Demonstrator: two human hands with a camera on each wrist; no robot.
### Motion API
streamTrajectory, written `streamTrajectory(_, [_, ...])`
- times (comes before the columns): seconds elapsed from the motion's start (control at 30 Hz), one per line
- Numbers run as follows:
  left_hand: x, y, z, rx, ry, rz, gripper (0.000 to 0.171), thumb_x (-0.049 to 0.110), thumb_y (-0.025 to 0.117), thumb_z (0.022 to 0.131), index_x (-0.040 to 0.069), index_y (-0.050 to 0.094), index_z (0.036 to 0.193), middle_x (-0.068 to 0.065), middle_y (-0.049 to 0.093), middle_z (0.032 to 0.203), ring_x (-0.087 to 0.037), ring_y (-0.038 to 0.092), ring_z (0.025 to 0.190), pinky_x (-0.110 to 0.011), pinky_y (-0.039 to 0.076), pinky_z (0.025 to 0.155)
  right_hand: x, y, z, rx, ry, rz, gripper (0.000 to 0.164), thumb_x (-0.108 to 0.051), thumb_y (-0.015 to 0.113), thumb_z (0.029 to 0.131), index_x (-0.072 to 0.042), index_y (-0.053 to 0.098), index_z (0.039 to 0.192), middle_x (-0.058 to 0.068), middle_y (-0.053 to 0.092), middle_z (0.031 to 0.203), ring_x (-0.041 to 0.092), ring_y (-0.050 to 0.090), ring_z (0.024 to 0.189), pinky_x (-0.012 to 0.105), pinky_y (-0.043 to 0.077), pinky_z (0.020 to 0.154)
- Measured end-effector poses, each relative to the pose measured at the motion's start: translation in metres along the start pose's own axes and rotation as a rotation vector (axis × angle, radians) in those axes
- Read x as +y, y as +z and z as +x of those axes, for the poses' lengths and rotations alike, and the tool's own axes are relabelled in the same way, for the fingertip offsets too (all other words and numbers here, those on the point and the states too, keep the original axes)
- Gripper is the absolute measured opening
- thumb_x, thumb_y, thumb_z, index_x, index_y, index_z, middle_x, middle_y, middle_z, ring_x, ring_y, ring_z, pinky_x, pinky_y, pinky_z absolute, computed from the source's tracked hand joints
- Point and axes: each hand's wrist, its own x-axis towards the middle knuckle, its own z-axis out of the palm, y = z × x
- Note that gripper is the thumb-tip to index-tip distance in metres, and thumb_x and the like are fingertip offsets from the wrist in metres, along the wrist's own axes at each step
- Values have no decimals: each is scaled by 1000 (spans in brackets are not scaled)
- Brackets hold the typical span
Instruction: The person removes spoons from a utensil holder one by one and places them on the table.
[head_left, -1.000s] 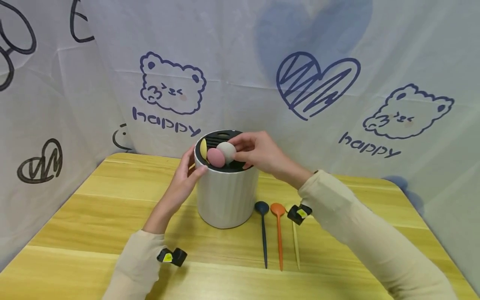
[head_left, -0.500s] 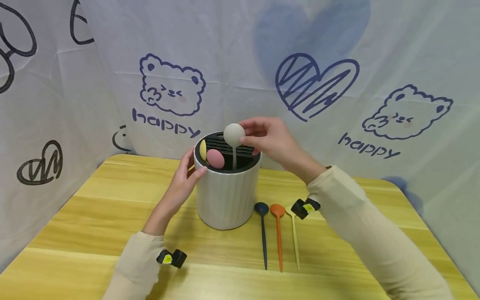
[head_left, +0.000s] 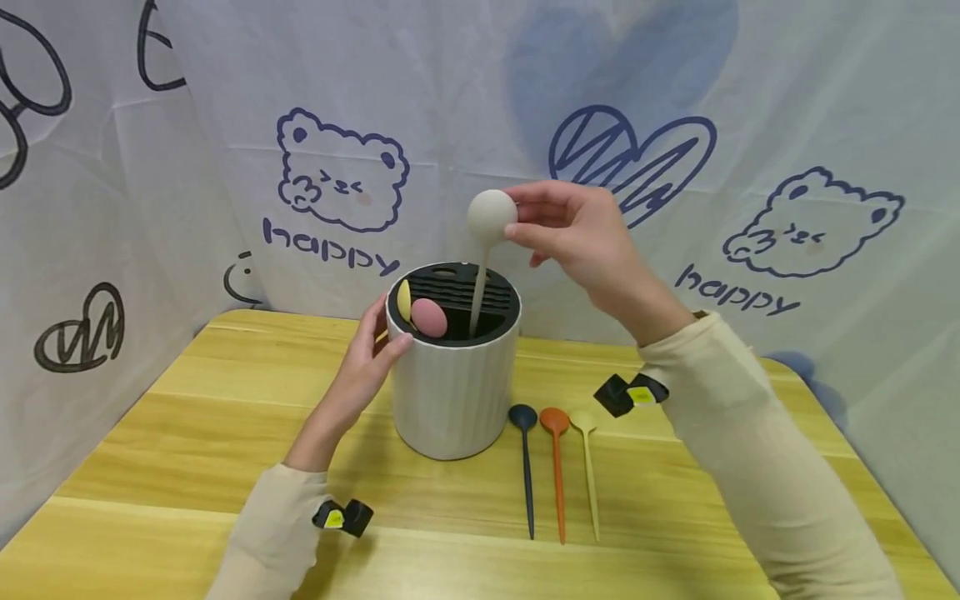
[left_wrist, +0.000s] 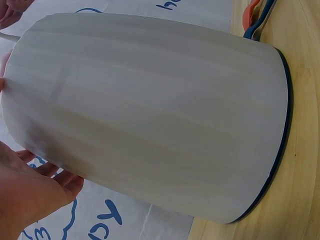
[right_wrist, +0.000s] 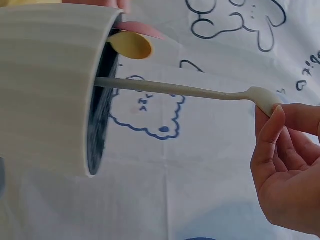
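Note:
My right hand (head_left: 581, 229) pinches the round bowl of a white spoon (head_left: 492, 218), held above a white ribbed utensil holder (head_left: 453, 400) with a black slotted top. The spoon's handle slants down into the holder's opening, its lower end hidden inside. In the right wrist view, thumb and finger grip the bowl's edge. My left hand (head_left: 365, 362) holds the holder's left side, thumb at the front of the rim and fingers around the back. A pink spoon (head_left: 430, 317) and a yellow spoon (head_left: 405, 300) stand in the holder, heads up at the left of its opening.
To the right of the holder, a dark blue spoon (head_left: 528, 467), an orange spoon (head_left: 558, 475) and a pale yellow spoon (head_left: 590, 475) lie side by side on the wooden table (head_left: 187, 433). A white cloth (head_left: 465, 100) with drawings hangs behind.
My right hand has lifted the white spoon upward and slightly right, drawing much of its handle out of the holder. My left hand has stayed on the holder.

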Motion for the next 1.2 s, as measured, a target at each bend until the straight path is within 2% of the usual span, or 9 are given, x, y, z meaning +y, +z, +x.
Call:
streamTrajectory(0.13, [1, 0, 0, -3, -3, 3, 71, 26, 50, 95, 6, 16, 154, -13, 19, 157, -29, 21, 142, -46, 19, 115, -8, -6, -1, 33, -13, 25, 32, 0, 69, 87, 6, 64, 118, 9, 68, 101, 21, 62, 86, 25, 52, 62])
streamTrajectory(0.37, [2, 1, 1, -1, 3, 10, 70, 24, 49, 96, 6, 15, 154, -15, 18, 157, -30, 20, 143, -47, 19, 115, -22, -18, -5, 67, -85, 97, 31, 4, 68, 85, 7, 65, 116, 7, 69, 98, 22, 63, 84, 25, 51, 60])
streamTrajectory(0.53, [2, 1, 1, 4, 8, 8, 69, 24, 50, 96, 6, 16, 153, -14, 19, 157, -30, 21, 142, -47, 19, 114, -29, -24, -10, 59, -120, 162, 31, 4, 68, 85, 6, 65, 116, 10, 69, 100, 24, 62, 85, 24, 51, 61])
streamTrajectory(0.7, [1, 1, 1, 1, -1, 5, 70, 25, 50, 96, 6, 16, 154, -13, 20, 157, -29, 21, 142, -47, 19, 115, -31, -25, -17, 44, -130, 137, 33, 3, 69, 85, 4, 65, 118, 11, 68, 101, 27, 60, 85, 26, 51, 63])
streamTrajectory(0.93, [0, -1, -1, 2, -6, 6, 71, 27, 50, 95, 7, 15, 154, -12, 19, 157, -28, 21, 142, -46, 19, 115, -23, -23, -25, 34, -112, 154, 37, 4, 67, 86, 1, 65, 122, 13, 67, 104, 28, 59, 85, 25, 51, 62])
streamTrajectory(1.2, [-1, -1, -1, 6, -5, 9, 71, 28, 50, 95, 7, 16, 154, -12, 20, 157, -28, 22, 142, -46, 20, 115, 3, -19, -35, 34, -76, 200, 41, 13, 67, 81, 4, 65, 120, 10, 67, 105, 25, 60, 85, 23, 50, 59])
